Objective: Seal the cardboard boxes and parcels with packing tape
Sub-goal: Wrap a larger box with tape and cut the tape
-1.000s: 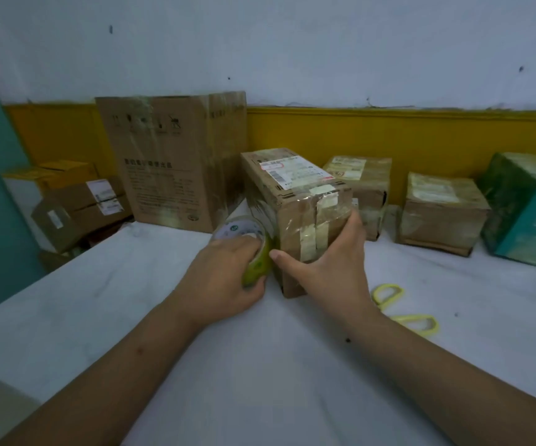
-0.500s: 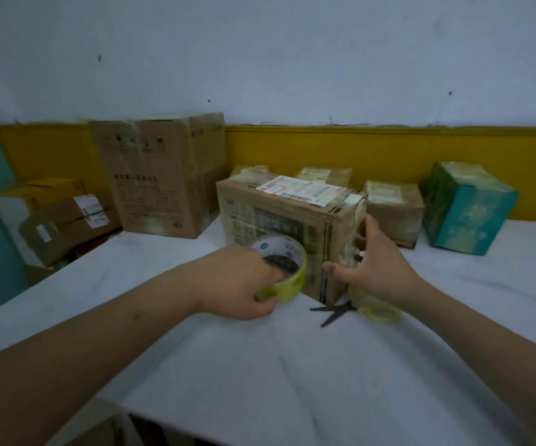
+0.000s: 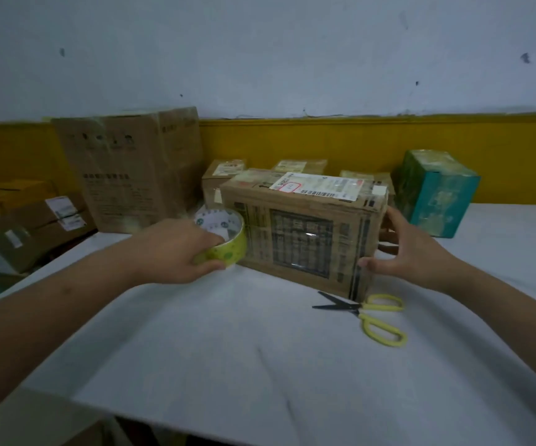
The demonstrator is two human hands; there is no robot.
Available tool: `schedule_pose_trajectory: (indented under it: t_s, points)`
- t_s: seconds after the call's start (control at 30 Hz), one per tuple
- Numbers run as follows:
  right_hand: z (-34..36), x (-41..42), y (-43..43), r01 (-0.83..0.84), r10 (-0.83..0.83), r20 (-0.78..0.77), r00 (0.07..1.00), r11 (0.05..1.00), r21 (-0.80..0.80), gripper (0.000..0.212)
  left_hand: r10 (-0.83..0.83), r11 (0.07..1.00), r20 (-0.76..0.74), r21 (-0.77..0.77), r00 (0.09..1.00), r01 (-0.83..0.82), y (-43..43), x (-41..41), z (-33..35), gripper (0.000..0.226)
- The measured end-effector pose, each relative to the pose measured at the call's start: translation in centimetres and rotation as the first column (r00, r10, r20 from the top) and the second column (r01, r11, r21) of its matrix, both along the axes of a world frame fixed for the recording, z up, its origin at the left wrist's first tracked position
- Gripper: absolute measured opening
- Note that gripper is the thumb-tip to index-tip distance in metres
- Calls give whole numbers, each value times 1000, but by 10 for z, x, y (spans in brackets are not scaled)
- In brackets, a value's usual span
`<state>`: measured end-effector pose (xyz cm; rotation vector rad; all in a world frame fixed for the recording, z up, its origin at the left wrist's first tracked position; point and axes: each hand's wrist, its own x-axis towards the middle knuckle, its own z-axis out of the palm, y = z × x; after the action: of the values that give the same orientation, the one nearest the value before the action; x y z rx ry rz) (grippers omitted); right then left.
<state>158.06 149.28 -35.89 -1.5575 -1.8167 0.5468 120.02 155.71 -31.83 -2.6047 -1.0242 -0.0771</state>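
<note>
A brown cardboard box [image 3: 302, 239] with a white shipping label on top stands on the white table, its long printed side facing me. My left hand [image 3: 176, 249] grips a roll of packing tape [image 3: 225, 236] with a yellow-green rim, held against the box's left end. My right hand [image 3: 411, 252] is at the box's right end, thumb on the near corner and fingers spread behind the end face. Clear tape glints on the box's front.
Yellow-handled scissors [image 3: 369, 312] lie on the table [image 3: 228, 349] just in front of the box's right corner. A tall carton [image 3: 131, 169], small parcels [image 3: 225, 175] and a teal box [image 3: 437, 191] line the back wall. More boxes [image 3: 35, 223] sit off the left edge.
The box has been turned so its long side faces me. The tape roll moved from the near corner to the box's left end, and the scissors are now fully in view.
</note>
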Motion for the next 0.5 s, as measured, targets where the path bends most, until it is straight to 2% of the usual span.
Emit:
schedule_pose_trajectory:
  t_s: [0.1, 0.17, 0.23, 0.3, 0.37, 0.5]
  points:
    - [-4, 13, 0, -5, 5, -15, 1000, 1000, -1, 110, 223, 972, 11, 74, 975, -223, 5, -4, 0, 71]
    - [-5, 20, 0, -13, 12, -51, 999, 1000, -21, 112, 240, 963, 3, 129, 971, -238, 12, -4, 0, 91]
    - [-3, 23, 0, -45, 42, -71, 997, 998, -39, 115, 181, 980, 57, 79, 982, -185, 20, -3, -1, 75]
    - [-1, 26, 1, -72, 68, -77, 995, 996, -54, 120, 152, 984, 60, -103, 987, -145, 29, -4, -3, 41]
    - [-1, 28, 3, -79, 71, -103, 992, 994, -75, 122, 136, 960, 33, -250, 990, -124, 37, -4, -7, 18]
    - [-3, 30, 5, -97, 84, -132, 988, 991, -93, 118, 219, 942, 77, -278, 973, -190, 47, 12, -5, 9]
